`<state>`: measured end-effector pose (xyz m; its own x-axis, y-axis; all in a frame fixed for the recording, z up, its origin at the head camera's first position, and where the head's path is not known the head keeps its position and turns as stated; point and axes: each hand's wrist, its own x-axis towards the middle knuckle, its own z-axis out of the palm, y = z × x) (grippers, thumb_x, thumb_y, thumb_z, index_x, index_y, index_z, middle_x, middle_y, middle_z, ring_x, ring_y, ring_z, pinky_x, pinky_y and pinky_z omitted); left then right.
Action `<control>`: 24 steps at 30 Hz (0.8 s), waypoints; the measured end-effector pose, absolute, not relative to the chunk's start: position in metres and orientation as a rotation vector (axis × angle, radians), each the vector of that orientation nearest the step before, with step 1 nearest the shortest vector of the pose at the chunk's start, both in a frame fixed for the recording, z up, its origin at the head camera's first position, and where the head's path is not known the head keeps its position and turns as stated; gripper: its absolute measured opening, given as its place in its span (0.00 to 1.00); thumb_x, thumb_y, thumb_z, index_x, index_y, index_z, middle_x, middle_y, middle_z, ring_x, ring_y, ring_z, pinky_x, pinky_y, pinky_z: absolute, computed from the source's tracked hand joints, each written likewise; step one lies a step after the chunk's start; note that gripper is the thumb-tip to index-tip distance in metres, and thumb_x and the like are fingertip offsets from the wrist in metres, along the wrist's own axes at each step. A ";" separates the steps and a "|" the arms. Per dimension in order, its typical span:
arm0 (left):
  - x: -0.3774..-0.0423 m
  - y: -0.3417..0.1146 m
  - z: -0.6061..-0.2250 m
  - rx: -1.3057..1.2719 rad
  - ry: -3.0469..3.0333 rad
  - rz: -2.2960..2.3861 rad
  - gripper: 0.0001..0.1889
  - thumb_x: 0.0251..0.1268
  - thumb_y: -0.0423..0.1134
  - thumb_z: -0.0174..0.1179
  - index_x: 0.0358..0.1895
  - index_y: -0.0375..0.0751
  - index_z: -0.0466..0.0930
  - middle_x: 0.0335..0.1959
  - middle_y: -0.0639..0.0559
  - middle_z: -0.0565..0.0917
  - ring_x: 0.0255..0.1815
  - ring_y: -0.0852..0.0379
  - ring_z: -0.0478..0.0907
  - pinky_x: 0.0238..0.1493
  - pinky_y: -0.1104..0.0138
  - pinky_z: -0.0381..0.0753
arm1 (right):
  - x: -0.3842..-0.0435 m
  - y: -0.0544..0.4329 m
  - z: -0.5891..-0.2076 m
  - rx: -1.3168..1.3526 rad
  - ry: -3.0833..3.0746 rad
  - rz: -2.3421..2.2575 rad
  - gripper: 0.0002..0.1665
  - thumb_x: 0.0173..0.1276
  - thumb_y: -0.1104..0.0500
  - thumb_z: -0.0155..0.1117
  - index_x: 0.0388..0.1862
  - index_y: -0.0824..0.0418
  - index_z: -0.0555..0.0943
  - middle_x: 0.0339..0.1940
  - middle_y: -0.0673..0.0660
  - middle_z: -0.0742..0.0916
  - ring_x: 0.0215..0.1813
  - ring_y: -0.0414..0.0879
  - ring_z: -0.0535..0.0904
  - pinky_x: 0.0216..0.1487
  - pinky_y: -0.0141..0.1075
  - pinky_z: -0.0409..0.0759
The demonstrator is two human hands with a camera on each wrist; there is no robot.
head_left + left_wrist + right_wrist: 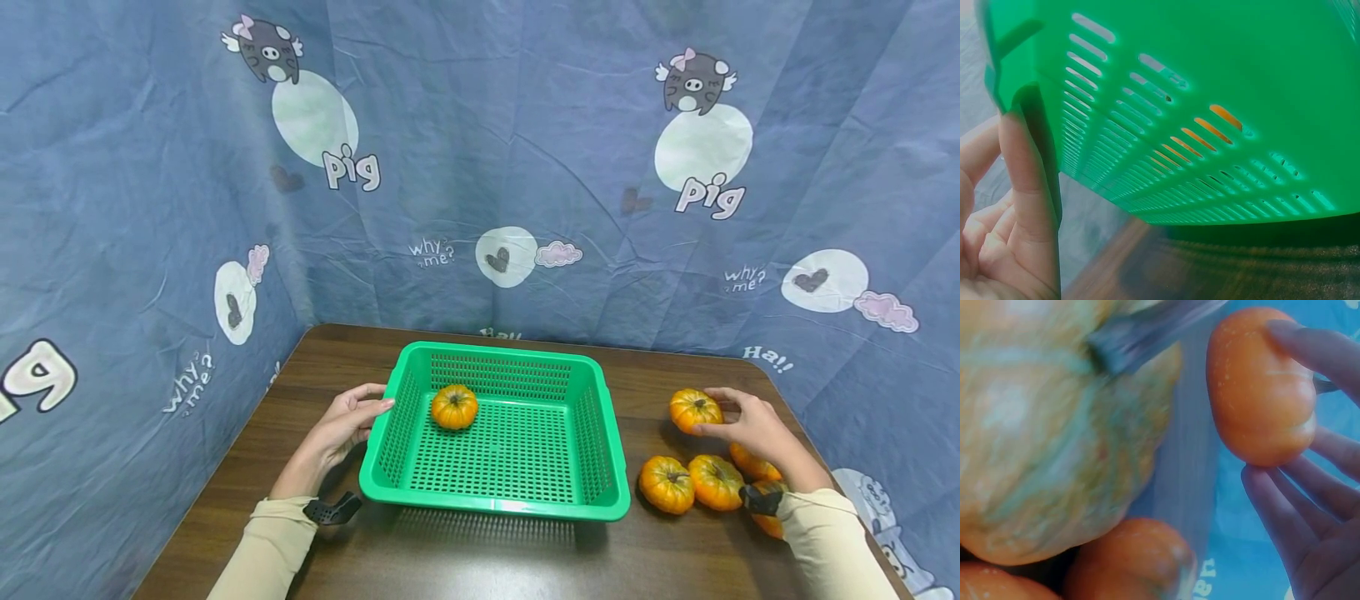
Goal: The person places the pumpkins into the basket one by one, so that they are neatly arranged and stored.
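A green plastic basket [495,505] with slotted walls stands on the table, one small orange pumpkin [454,407] lying in its left part. At the basket's left rim, my left hand [347,423] grips the edge; the left wrist view shows its fingers against the outside of the slotted wall [1210,181]. My right hand [750,423] pinches another small pumpkin [692,411] between thumb and fingers, right of the basket. In the right wrist view this held pumpkin [1263,387] appears side-on, its stem toward the palm.
Several more pumpkins [667,485] sit on the table under and in front of the right forearm, some partly hidden by it. The brown wooden table [480,558] meets a blue printed cloth [510,167] at the back and sides.
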<state>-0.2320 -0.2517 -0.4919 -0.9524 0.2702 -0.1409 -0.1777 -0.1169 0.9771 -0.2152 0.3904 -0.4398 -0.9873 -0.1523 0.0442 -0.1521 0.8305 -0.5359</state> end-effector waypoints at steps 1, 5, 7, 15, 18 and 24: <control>-0.232 -0.252 -0.492 0.102 1.862 2.145 0.19 0.77 0.36 0.60 0.64 0.38 0.68 0.36 0.59 0.91 0.32 0.64 0.89 0.33 0.71 0.89 | -0.215 0.389 -0.438 -0.254 3.001 -0.887 0.47 0.62 0.44 0.79 0.70 0.70 0.73 0.66 0.79 0.79 0.60 0.72 0.83 0.55 0.56 0.87; -0.231 -0.252 -0.492 0.107 1.865 2.144 0.19 0.78 0.36 0.59 0.65 0.38 0.67 0.35 0.59 0.91 0.32 0.64 0.89 0.33 0.71 0.89 | -0.217 0.383 -0.431 -0.274 2.985 -0.907 0.47 0.63 0.44 0.78 0.72 0.69 0.72 0.68 0.79 0.77 0.62 0.73 0.82 0.56 0.56 0.86; -0.231 -0.252 -0.492 0.109 1.864 2.145 0.19 0.78 0.35 0.59 0.65 0.38 0.67 0.35 0.59 0.91 0.32 0.64 0.89 0.33 0.71 0.89 | -0.217 0.379 -0.428 -0.288 2.982 -0.909 0.47 0.63 0.44 0.78 0.72 0.69 0.72 0.68 0.79 0.77 0.62 0.73 0.81 0.57 0.57 0.86; -0.231 -0.251 -0.491 0.104 1.857 2.147 0.17 0.78 0.35 0.59 0.63 0.39 0.68 0.36 0.58 0.91 0.32 0.64 0.89 0.33 0.71 0.89 | -0.218 0.359 -0.414 -0.381 3.001 -0.933 0.45 0.63 0.45 0.79 0.72 0.68 0.73 0.68 0.74 0.79 0.65 0.72 0.80 0.61 0.58 0.83; -0.231 -0.251 -0.491 0.106 1.855 2.146 0.17 0.78 0.36 0.59 0.63 0.39 0.68 0.36 0.58 0.91 0.32 0.64 0.89 0.33 0.70 0.89 | -0.219 0.352 -0.411 -0.438 3.007 -0.942 0.44 0.63 0.47 0.79 0.71 0.68 0.74 0.67 0.74 0.80 0.64 0.71 0.80 0.60 0.58 0.83; -0.231 -0.251 -0.491 0.100 1.855 2.146 0.17 0.78 0.36 0.59 0.63 0.39 0.69 0.36 0.58 0.91 0.32 0.64 0.89 0.34 0.70 0.89 | -0.222 0.340 -0.405 -0.530 2.995 -0.994 0.43 0.61 0.50 0.81 0.70 0.69 0.75 0.66 0.73 0.81 0.63 0.72 0.81 0.57 0.57 0.85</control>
<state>-0.2311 -0.2510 -0.4908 -0.9520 0.2708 -0.1429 -0.1805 -0.1197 0.9763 -0.2218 0.3396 -0.4053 -0.9434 -0.2921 0.1569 -0.3280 0.7523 -0.5714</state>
